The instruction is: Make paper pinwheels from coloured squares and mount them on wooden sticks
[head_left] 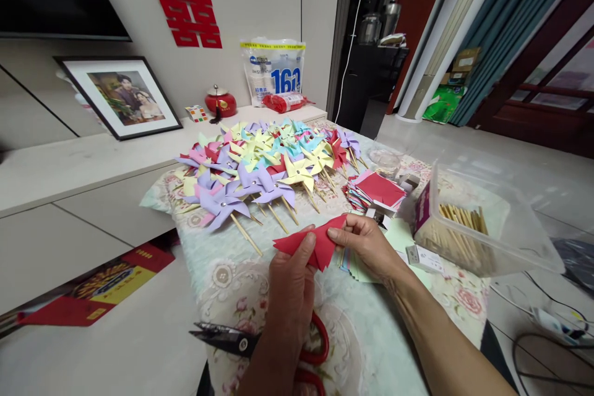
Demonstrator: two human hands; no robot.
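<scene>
A red paper piece [323, 249], cut and partly folded, is held up over the table between both hands. My left hand [294, 278] pinches its left part, thumb on top. My right hand [359, 238] grips its right edge between thumb and fingers. Under my left forearm lie scissors with red handles [320, 340], their dark blades apart and pointing left. Beyond the hands spread many paper pinwheels [271, 185] on wooden sticks, in purple, yellow, red, blue and pink. A stack of coloured paper squares [378, 189], red on top, sits right of them.
At right, a clear plastic box [496, 253] holds wooden sticks [459, 223]. Small white boxes [424, 258] and pale green paper [399, 232] lie beside it. Behind the flowered tablecloth [232, 281], a cabinet bears a framed photo [123, 96], a red jar [221, 103] and a plastic bag [273, 71].
</scene>
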